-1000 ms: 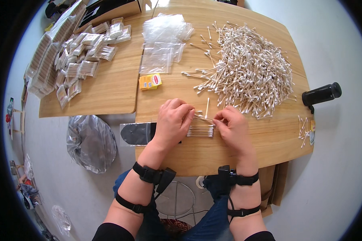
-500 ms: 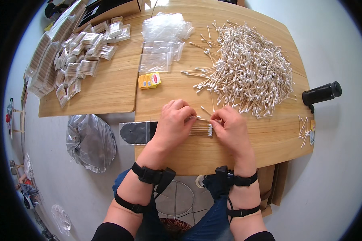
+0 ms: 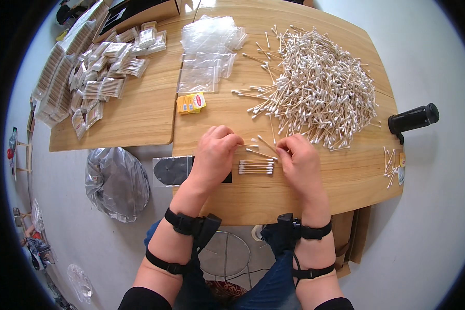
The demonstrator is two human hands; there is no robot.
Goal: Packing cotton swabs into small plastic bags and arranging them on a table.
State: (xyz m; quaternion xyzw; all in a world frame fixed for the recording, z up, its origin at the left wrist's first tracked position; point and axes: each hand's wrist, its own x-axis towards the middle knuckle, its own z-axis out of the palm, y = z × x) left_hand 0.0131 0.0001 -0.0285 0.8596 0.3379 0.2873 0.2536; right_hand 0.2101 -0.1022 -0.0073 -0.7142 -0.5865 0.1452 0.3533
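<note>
Where both hands pinched before, right hand [image 3: 300, 164] pinches swab [image 3: 261, 153], left hand [image 3: 215, 153] loosely curled, empty.

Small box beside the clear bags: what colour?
Yellow box with a red oval patch on top; head view shows it.

Bright, even daylight fills the scene, with pale glare on the far edge of the table [image 3: 305, 10] well beyond the left grip [image 3: 214, 155], soft short shadows beneath both hands, sharp focus in the middle, and strong fisheye bending with a black vignette around the rim.
</note>
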